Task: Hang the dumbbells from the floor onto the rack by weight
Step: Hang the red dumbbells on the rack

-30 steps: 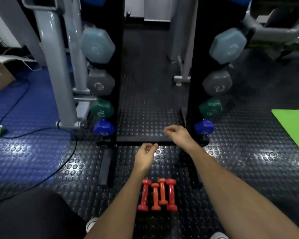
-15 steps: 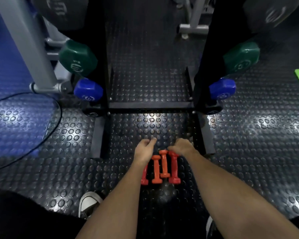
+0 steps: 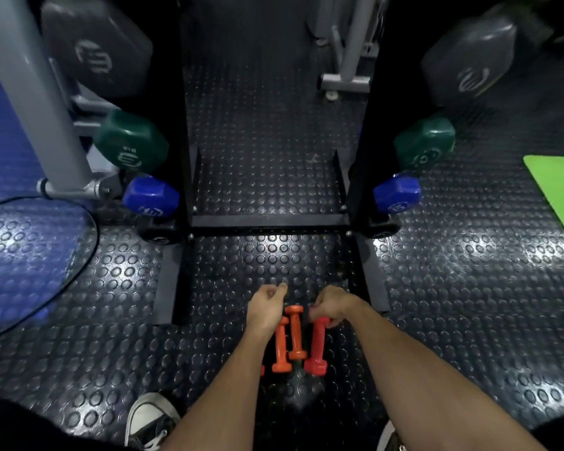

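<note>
Four small dumbbells lie side by side on the studded black floor (image 3: 469, 288), lower centre of frame, just in front of the rack (image 3: 267, 221). R hand (image 3: 331, 305) has fingers curled round the top end of the red dumbbell (image 3: 316, 348), rightmost of the row. L hand (image 3: 264, 307) sits over the left end of the row w/ fingers loosely curled; can't tell if it grips anything. Under L forearm only a sliver of another red dumbbell (image 3: 261, 370) shows. Btwn the hands: two orange dumbbells (image 3: 295, 333), touching. On the rack, blue dumbbell (image 3: 151, 196) at mid left, green dumbbell (image 3: 131, 141) above it, grey one (image 3: 95, 50) at upper left. Green mat (image 3: 557, 190) at right edge. Sneaker (image 3: 150, 421) at bottom
</note>
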{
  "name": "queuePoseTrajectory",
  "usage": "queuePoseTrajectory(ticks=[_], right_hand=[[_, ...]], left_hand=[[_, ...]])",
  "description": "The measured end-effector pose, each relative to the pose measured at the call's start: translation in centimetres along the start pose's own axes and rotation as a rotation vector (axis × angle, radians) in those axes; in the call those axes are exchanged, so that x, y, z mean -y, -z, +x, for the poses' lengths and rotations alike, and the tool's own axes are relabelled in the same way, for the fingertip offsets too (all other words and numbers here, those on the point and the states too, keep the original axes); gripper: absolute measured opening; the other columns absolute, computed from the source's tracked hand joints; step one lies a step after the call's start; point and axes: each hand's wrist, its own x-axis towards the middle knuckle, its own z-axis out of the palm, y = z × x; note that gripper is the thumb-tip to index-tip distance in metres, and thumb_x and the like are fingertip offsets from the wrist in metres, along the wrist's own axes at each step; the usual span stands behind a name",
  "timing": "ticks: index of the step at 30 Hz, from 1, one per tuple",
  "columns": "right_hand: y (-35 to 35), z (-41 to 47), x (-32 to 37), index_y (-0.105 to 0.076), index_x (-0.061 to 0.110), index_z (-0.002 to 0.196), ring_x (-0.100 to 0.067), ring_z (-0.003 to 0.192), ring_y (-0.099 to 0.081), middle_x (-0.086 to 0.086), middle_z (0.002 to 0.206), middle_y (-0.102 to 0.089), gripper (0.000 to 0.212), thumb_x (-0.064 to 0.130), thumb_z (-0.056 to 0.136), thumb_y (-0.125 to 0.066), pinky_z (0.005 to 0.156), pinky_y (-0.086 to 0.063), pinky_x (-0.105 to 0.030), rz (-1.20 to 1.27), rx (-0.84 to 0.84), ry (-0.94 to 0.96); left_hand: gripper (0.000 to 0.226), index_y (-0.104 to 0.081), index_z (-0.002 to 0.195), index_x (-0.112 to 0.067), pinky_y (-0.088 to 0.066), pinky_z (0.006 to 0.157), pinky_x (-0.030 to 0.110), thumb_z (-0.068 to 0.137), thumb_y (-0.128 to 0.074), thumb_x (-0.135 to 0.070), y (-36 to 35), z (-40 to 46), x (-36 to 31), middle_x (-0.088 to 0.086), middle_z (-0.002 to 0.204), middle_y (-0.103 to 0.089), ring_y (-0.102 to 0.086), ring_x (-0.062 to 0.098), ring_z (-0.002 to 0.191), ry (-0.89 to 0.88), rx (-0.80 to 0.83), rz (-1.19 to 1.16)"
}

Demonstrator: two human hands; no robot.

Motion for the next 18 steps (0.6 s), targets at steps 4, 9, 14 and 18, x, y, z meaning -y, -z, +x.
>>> queuePoseTrajectory(ticks=[4,9,14,18], right_hand=[[2.1,-3.4,1.0,-0.075,-0.002,0.105,-0.024,0.085,-0.077,-0.015,0.096,-0.077,0.037,0.014,0.075,-0.088,0.072,-0.065,-0.031,-0.067,0.061,0.006],[6.7,-7.9,2.4,-0.069,0.01,0.097,-0.015,0.075,-0.07,-0.006,0.091,-0.072,0.028,0.014,0.072,-0.082,0.068,-0.062,-0.027,-0.053,-0.077,0.09],[12.1,-14.3,5.4,-0.066,0.014,0.083,-0.014,0.061,-0.064,-0.003,0.072,-0.069,0.032,0.015,0.065,-0.091,0.057,-0.056,-0.029,0.159,-0.292,0.306],[15.9,-21.5,7.7,-0.069,0.002,0.095,-0.015,0.065,-0.067,-0.005,0.074,-0.072,0.049,0.019,0.057,-0.095,0.062,-0.057,-0.033,0.343,-0.355,0.553]], left_hand=[[0.033,-0.066,0.117,-0.014,-0.062,0.087,0.043,0.098,-0.063,-0.041,0.3,-1.2,-0.2,0.0,0.112,-0.068,-0.071,0.02,0.096,0.024,0.07,-0.014],[0.022,-0.066,0.106,-0.025,-0.057,0.096,0.048,0.094,-0.062,-0.043,0.6,-3.0,-2.7,-0.003,0.109,-0.07,-0.068,0.019,0.098,0.069,0.187,0.026],[0.028,-0.069,0.105,-0.013,-0.059,0.071,0.039,0.09,-0.067,-0.037,0.1,-5.1,-8.2,0.006,0.098,-0.074,-0.068,0.025,0.084,0.151,0.294,-0.24],[0.04,-0.064,0.118,0.006,-0.061,0.06,0.039,0.098,-0.066,-0.029,-0.1,-7.8,-15.1,0.028,0.109,-0.068,-0.07,0.033,0.074,0.102,0.343,-0.609]])
